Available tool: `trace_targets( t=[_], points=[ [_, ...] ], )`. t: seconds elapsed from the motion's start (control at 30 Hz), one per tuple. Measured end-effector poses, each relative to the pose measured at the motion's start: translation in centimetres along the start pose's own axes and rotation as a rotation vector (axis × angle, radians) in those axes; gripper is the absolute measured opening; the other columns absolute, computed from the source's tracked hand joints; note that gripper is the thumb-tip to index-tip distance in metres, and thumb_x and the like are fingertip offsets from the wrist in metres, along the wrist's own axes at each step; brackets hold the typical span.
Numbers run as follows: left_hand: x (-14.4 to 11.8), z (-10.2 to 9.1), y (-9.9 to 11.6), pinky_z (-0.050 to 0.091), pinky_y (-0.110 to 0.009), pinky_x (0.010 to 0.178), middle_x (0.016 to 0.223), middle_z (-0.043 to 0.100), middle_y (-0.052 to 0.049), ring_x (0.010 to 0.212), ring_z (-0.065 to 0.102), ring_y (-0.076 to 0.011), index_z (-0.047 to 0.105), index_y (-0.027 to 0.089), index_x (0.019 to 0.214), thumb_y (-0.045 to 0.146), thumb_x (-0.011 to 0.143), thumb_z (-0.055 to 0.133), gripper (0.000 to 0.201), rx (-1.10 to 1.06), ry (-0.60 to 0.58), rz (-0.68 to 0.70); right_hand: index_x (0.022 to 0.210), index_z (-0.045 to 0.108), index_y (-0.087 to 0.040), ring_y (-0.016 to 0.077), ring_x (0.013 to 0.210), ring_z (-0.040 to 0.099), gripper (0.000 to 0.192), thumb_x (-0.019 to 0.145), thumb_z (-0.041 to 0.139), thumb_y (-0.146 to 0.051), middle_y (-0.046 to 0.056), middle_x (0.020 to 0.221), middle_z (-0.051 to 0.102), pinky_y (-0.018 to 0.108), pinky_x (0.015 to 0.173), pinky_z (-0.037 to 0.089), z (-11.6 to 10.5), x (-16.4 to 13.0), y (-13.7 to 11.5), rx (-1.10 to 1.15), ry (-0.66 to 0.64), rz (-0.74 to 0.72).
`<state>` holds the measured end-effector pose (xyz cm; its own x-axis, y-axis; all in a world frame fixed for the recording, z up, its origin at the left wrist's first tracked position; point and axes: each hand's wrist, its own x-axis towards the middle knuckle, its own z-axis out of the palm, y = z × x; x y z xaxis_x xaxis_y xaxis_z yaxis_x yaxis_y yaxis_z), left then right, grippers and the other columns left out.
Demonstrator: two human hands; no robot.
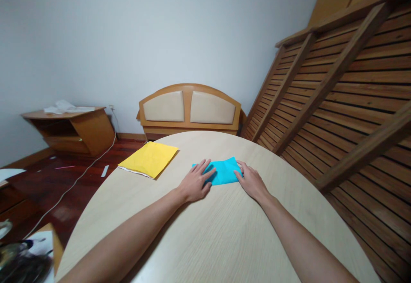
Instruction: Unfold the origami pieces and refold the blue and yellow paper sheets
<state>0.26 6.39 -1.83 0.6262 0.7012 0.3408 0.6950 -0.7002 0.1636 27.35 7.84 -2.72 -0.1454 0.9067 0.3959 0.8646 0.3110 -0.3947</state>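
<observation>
A folded sheet of blue paper (224, 171) lies on the round wooden table (224, 231), its right end raised a little. My left hand (196, 182) rests flat on the left part of the sheet with its fingers spread. At the opposite end, my right hand (252, 180) pinches the paper's right edge between thumb and fingers. Some of those right fingers are hidden behind the sheet. To the left of my left hand sits a stack of yellow paper (149, 159) with a white layer showing along its lower edge.
Beyond the table stands a headboard (189, 124) with two cream panels. Slatted wooden boards (337, 103) lean along the right side. A low cabinet (90, 131) with white papers is at the left, and a white cable (75, 182) crosses the floor.
</observation>
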Motion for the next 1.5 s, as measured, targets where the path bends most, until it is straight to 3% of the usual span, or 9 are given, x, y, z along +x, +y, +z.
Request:
trace_targets(
  t=[0.17,0.3,0.47,0.7,0.83,1.0,1.27,1.37,1.5],
  points=[
    [0.2,0.5,-0.1,0.017,-0.055,0.119,0.162,0.017,-0.01,0.15,0.009,-0.0319,0.034,0.023,0.151,0.042,0.096,0.045,0.059,-0.033,-0.126,0.031,0.138,0.051,-0.015,0.0314,0.124,0.049,0.048,0.097,0.037,-0.037,0.015,0.137,0.056,0.046,0.104,0.038,-0.1,-0.4,-3.4,-0.089,0.096,-0.082],
    [0.3,0.6,-0.3,0.016,-0.052,0.12,0.162,0.014,-0.011,0.15,0.01,-0.0292,0.023,0.021,0.155,0.046,0.099,0.038,0.063,-0.09,-0.194,0.081,0.15,0.038,-0.022,0.0238,0.139,0.039,0.055,0.101,0.028,-0.045,0.007,0.151,0.045,0.042,0.116,0.028,1.5,-1.2,-6.0,0.029,-0.217,-0.255],
    [0.3,0.5,-0.3,0.013,-0.056,0.119,0.162,0.014,-0.012,0.149,0.013,-0.0319,0.014,0.022,0.157,0.052,0.095,0.043,0.074,-0.093,-0.294,0.097,0.155,0.025,-0.024,0.0255,0.149,0.017,0.064,0.1,0.021,-0.057,0.004,0.161,0.023,0.048,0.121,0.016,2.8,-1.5,-5.0,-0.036,-0.426,-0.177],
    [0.1,-0.2,0.4,0.015,-0.059,0.118,0.161,0.018,-0.013,0.149,0.013,-0.0351,0.024,0.022,0.155,0.057,0.092,0.048,0.076,-0.085,-0.314,0.11,0.152,0.035,-0.019,0.0296,0.149,0.018,0.062,0.1,0.027,-0.052,0.01,0.159,0.028,0.056,0.119,0.014,1.8,-0.4,-2.0,-0.181,-0.311,0.025],
    [0.0,-0.3,0.8,0.016,-0.059,0.118,0.16,0.019,-0.013,0.148,0.016,-0.0357,0.026,0.023,0.154,0.055,0.091,0.051,0.075,-0.104,-0.317,0.179,0.146,0.045,-0.016,0.0251,0.147,0.026,0.056,0.102,0.025,-0.045,0.011,0.157,0.035,0.049,0.121,0.014,1.6,-0.5,-3.5,-0.145,-0.186,-0.098],
    [0.0,-0.4,0.9,0.015,-0.056,0.119,0.16,0.021,-0.009,0.149,0.018,-0.0316,0.026,0.028,0.154,0.051,0.092,0.052,0.071,-0.158,-0.297,0.25,0.151,0.037,-0.023,0.0212,0.148,0.023,0.058,0.103,0.019,-0.05,0.004,0.158,0.033,0.045,0.121,0.02,2.4,-0.9,-4.1,0.011,-0.384,-0.191],
    [-0.3,0.2,0.7,0.015,-0.053,0.119,0.161,0.017,-0.009,0.15,0.012,-0.0301,0.028,0.026,0.154,0.057,0.101,0.023,0.061,-0.131,-0.314,0.018,0.152,0.034,-0.021,0.0293,0.149,0.018,0.063,0.099,0.029,-0.053,0.008,0.16,0.027,0.052,0.119,0.02,2.1,-0.7,0.5,-0.146,-0.309,0.042],
    [-0.3,0.7,0.5,0.014,-0.052,0.119,0.161,0.017,-0.011,0.15,0.011,-0.0318,0.026,0.021,0.155,0.057,0.101,0.019,0.064,-0.083,-0.307,-0.052,0.149,0.04,-0.017,0.0317,0.148,0.02,0.061,0.099,0.034,-0.051,0.011,0.159,0.029,0.054,0.118,0.02,1.8,-0.8,-0.2,-0.177,-0.216,0.072],
    [-0.5,1.0,0.5,0.014,-0.052,0.119,0.161,0.019,-0.011,0.149,0.013,-0.0318,0.026,0.023,0.155,0.058,0.101,0.02,0.065,-0.058,-0.27,-0.068,0.145,0.046,-0.019,0.0258,0.147,0.026,0.052,0.1,0.035,-0.043,0.009,0.157,0.034,0.048,0.12,0.019,1.4,-1.0,-2.8,-0.127,-0.141,-0.108]
  ],
)
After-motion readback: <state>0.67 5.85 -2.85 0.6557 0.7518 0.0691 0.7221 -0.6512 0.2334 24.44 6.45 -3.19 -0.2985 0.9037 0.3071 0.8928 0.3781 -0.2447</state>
